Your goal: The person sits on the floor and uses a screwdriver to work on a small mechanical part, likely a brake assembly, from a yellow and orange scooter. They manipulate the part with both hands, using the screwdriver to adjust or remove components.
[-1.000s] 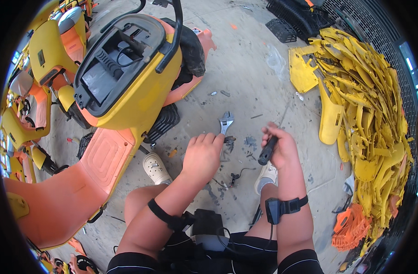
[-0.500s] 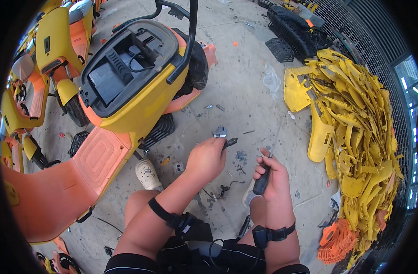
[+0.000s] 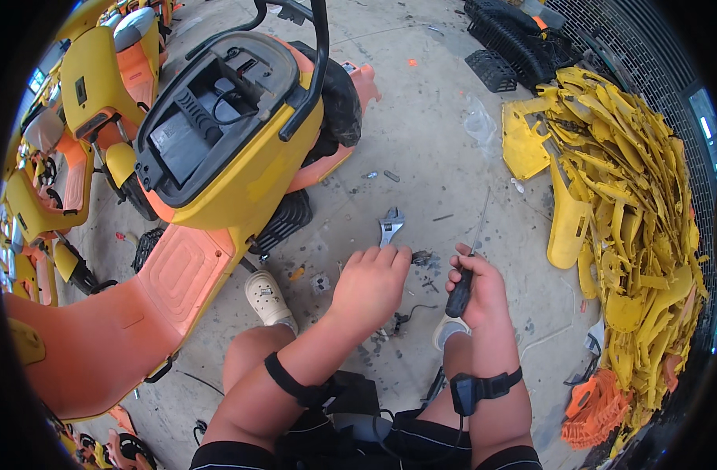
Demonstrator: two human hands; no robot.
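My right hand (image 3: 484, 294) is wrapped around the black handle of a screwdriver (image 3: 459, 294), whose long thin shaft points up and away. To its left, my left hand (image 3: 369, 283) is closed with its back toward me. The fingers hide whatever it may hold. Just past its knuckles an adjustable wrench (image 3: 391, 224) shows its silver jaws, seemingly lying on the floor. Small dark debris (image 3: 423, 258) lies between the hands. A short cable with a dark connector (image 3: 398, 319) lies on the floor below.
At my left stands a yellow and orange scooter (image 3: 272, 168) with its seat compartment uncovered; more scooters (image 3: 100, 78) are behind. A tall heap of yellow plastic panels (image 3: 633, 219) rises at right, with orange parts (image 3: 597, 411) at its foot. Black baskets (image 3: 509, 43) lie far right.
My left hand has drawn slightly nearer to me, uncovering more of the wrench. The dark object seen at its fingers is hidden now. The right hand's screwdriver has tilted slightly; the whole view has shifted.
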